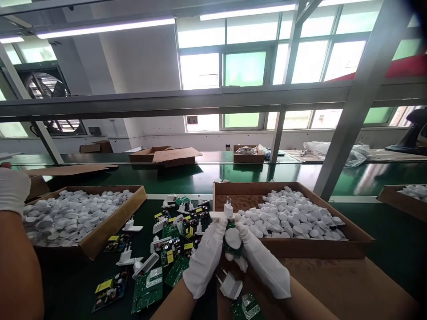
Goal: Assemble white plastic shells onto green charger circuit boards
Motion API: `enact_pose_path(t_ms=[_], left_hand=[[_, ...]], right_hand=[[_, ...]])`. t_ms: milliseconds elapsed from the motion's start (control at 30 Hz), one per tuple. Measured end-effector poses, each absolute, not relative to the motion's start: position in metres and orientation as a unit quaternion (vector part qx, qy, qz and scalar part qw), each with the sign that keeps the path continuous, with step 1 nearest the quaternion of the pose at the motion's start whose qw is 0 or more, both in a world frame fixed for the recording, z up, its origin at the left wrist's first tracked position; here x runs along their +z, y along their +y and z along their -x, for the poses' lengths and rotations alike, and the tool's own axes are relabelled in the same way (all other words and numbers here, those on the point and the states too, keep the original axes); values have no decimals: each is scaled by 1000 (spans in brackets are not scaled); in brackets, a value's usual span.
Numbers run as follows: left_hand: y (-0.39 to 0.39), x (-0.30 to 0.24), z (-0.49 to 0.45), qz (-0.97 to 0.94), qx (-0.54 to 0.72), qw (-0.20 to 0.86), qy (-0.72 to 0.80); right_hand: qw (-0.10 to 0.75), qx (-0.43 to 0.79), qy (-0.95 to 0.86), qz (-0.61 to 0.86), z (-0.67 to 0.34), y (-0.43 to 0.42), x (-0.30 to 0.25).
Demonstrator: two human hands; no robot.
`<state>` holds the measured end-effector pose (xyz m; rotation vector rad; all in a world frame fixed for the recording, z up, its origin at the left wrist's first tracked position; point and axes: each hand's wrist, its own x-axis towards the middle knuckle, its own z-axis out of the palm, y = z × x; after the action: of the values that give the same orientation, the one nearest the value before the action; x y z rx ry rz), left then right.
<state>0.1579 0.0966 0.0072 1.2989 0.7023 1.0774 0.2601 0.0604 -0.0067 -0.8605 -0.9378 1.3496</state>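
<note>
My left hand (211,250), in a white glove, and my gloved right hand (258,249) meet in front of me with their fingers closed. Between them is a green circuit board (237,251) with a round white pad (232,238) on its face. A white plug piece (228,209) with its pins up stands at the fingertips, joined to the board as far as I can see. The gloves hide much of both. Below my hands lie another white plug piece (231,286) and a green board (247,306) with a silvery patch.
Circuit boards (170,255) and plug pieces lie piled to the left. Cardboard trays of white pads stand left (90,240) and right (300,246). A co-worker's gloved hand (13,189) reaches in at far left. A metal frame post (353,102) rises at right.
</note>
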Motion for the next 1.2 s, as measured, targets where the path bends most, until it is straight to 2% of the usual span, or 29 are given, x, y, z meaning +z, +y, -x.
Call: enact_pose_path(t_ms=[167, 433, 667, 800, 967, 1067, 1200], left_hand=[[95, 20, -162, -666, 417, 554, 273], [86, 32, -158, -664, 360, 598, 267], [87, 33, -149, -613, 355, 670, 223], [91, 23, -158, -625, 396, 619, 263], [89, 19, -163, -647, 383, 585, 304], [89, 19, -159, -674, 398, 548, 295], [91, 14, -154, -635, 380, 596, 312]], right_hand=[[596, 583, -286, 472, -258, 63, 0], [594, 601, -206, 494, -254, 57, 17], [591, 607, -265, 460, -256, 53, 9], [609, 589, -291, 444, -255, 52, 8], [661, 564, -280, 408, -254, 54, 7], [634, 579, -299, 416, -256, 56, 6], [581, 603, -306, 453, -260, 55, 9]])
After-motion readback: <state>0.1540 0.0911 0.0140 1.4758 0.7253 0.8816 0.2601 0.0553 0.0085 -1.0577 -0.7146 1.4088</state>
